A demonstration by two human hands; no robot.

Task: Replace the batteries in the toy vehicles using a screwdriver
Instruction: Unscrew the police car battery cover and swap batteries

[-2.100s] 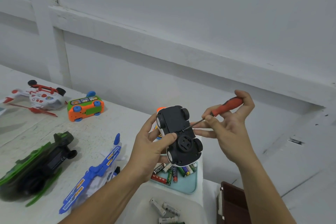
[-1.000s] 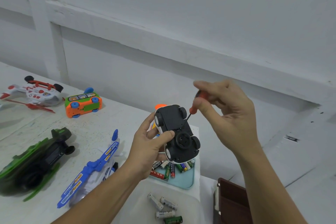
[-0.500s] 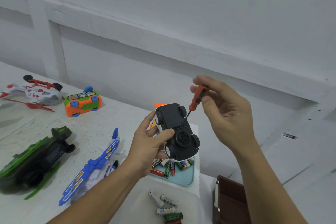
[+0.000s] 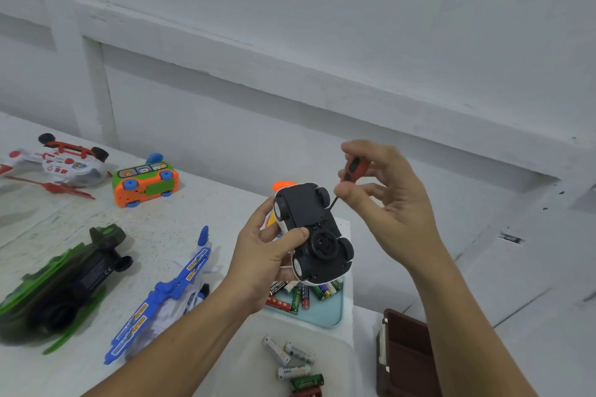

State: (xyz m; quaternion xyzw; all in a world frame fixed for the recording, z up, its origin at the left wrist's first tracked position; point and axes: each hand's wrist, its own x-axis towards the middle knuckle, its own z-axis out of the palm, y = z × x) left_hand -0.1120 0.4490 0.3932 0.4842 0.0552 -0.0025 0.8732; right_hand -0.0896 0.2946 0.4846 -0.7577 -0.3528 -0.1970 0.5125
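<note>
Grip upturned toy car (image 4: 306,205) in left hand (image 4: 259,267); pinch screwdriver (image 4: 353,167) in right hand (image 4: 392,206), shaft slanting down-left onto black underside

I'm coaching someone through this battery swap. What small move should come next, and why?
Probably twist the screwdriver with the right hand to loosen the screw. The car is held upside down in the left hand, its dark underside looks closed, and the tip sits on it near the middle. The screw itself is too small to see.
</note>
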